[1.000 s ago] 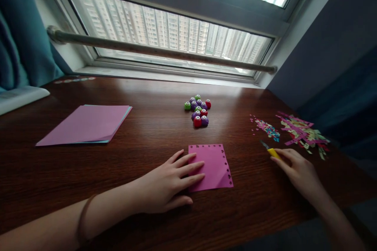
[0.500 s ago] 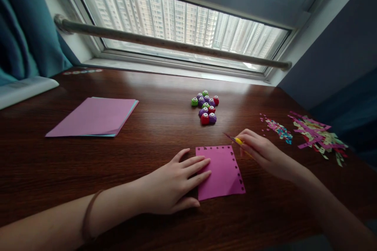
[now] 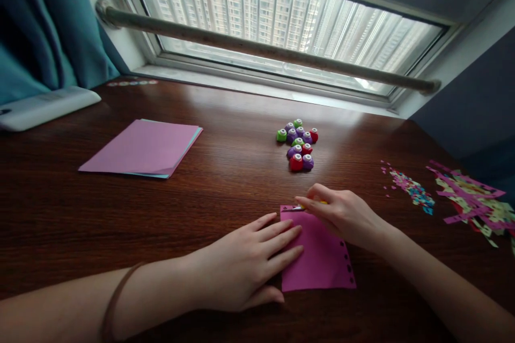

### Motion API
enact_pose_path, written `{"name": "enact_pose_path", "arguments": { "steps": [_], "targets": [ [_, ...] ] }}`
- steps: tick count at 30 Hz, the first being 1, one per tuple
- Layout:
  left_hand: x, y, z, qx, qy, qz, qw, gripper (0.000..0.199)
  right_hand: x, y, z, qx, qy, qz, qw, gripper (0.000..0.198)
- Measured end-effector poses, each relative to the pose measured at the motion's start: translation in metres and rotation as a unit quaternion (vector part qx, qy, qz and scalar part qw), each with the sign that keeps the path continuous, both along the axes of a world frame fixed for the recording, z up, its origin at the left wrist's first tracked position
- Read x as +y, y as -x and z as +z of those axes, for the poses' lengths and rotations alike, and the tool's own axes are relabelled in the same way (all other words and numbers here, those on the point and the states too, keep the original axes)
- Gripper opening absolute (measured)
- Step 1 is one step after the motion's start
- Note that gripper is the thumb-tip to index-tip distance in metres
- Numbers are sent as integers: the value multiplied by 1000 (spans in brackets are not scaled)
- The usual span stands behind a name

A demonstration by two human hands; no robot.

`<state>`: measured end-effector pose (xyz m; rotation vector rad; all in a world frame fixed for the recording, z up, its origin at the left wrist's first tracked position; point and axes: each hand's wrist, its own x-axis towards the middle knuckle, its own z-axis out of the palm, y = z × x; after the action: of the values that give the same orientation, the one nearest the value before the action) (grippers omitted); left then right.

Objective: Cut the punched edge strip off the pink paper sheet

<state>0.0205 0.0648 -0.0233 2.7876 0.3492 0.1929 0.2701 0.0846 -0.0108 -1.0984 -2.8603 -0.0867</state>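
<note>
Over comes the right hand [image 3: 346,217], swung in from the scrap piles at the right of the frame, and now it sits at the top edge of the pink paper square [image 3: 317,257], just below centre; the view has also dipped and slid, so the window rides higher and wider. Biggest thing in shot is the dark wooden table [image 3: 225,193], filling the whole lower two thirds. Across the top runs the window [image 3: 281,21] with a metal rail [image 3: 261,51] in front of it, and a teal curtain [image 3: 44,27] hangs at upper left. Left of centre lies a stack of pink sheets [image 3: 145,147] with a blue one peeking out underneath. Lower centre, the left hand [image 3: 245,265] lies flat with fingers spread, pressing the left part of the pink paper square to the table, nothing clasped in it. The right hand is pinched around a small yellow-handled tool [image 3: 308,206], its tip touching the paper's upper left corner; punched holes line the square's right edge. Far right, a heap of paper strips [image 3: 475,198], and just left of it a scatter of tiny punched bits [image 3: 410,190]. Above centre, well clear of both hands, sits a cluster of little round punches [image 3: 298,144] in green, purple and red.
</note>
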Motion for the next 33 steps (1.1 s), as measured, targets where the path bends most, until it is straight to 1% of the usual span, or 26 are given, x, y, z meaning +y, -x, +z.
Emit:
{"name": "enact_pose_path", "arguments": {
  "steps": [5,11,15,20,26,30,33],
  "targets": [
    [1,1,0,3,10,11,1000,56,0,-2,-8,3,-24,-2,1000,29],
    [1,1,0,20,11,9,1000,56,1,0,-12,6,-46,22,999,28],
    [0,1,0,10,13,14,1000,55,1,1,-14,8,-70,27,997,27],
    [0,2,0,7,8,26,1000,55,-1,1,-16,16,-74,29,997,27],
    [0,1,0,-12,0,23,1000,55,-2,1,-19,19,-79,29,996,27],
    [0,0,1,3,-5,20,1000,55,-2,-1,-21,17,-81,31,996,25],
    [-1,-1,3,17,-5,15,1000,55,-2,-2,-22,13,-95,33,995,24]
  ]
}}
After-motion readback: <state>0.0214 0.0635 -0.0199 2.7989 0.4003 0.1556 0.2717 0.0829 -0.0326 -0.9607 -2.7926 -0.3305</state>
